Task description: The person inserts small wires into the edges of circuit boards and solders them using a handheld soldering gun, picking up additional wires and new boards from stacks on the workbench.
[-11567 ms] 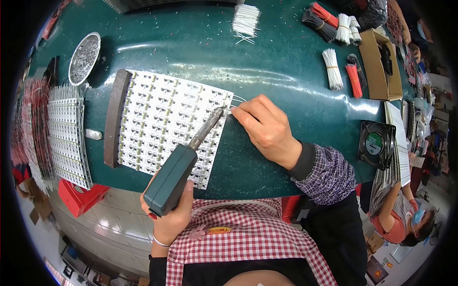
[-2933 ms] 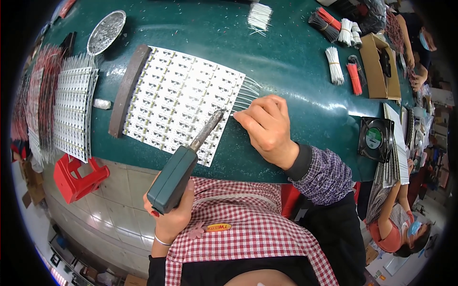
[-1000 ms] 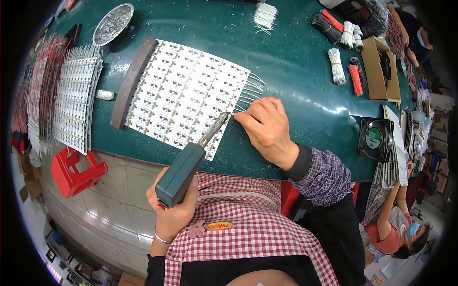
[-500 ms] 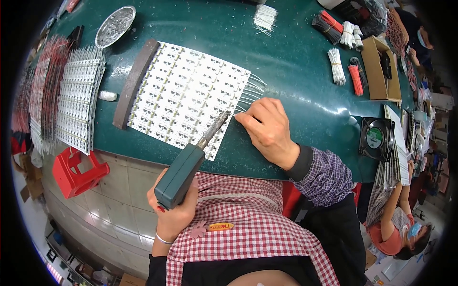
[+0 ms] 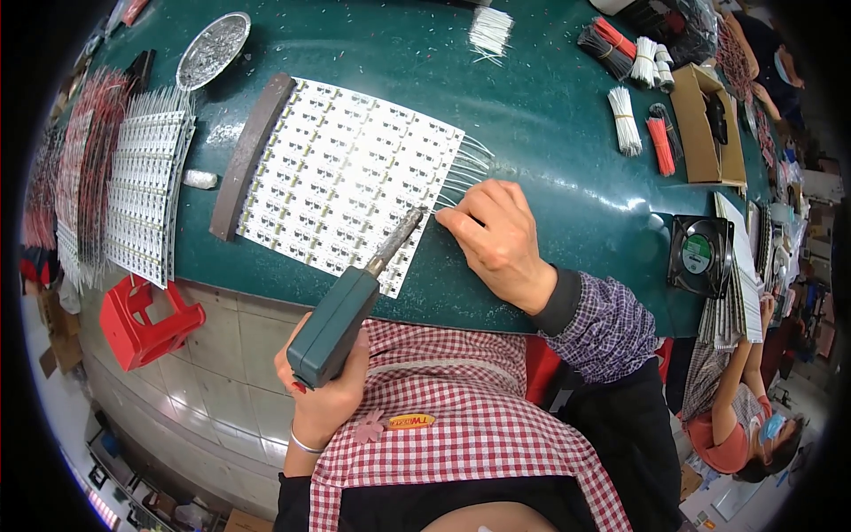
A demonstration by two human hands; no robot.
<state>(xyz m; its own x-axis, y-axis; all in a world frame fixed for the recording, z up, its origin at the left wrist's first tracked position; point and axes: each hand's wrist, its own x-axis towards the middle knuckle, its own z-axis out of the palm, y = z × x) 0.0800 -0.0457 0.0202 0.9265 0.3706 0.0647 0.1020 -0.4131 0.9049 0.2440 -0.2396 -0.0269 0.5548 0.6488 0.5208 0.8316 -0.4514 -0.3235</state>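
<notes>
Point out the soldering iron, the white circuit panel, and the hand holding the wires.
soldering iron (image 5: 335, 326), head view, on its green handle.
circuit panel (image 5: 341, 173), head view, on the middle of the white sheet.
right hand (image 5: 496, 235), head view, on the back of the hand by the wires (image 5: 465, 168).

The left hand is gripping a dark green soldering iron, its metal tip lying just left of the right hand's fingers. Those fingers are pressing thin white wires against the edge of a white circuit panel on the green bench.
</notes>
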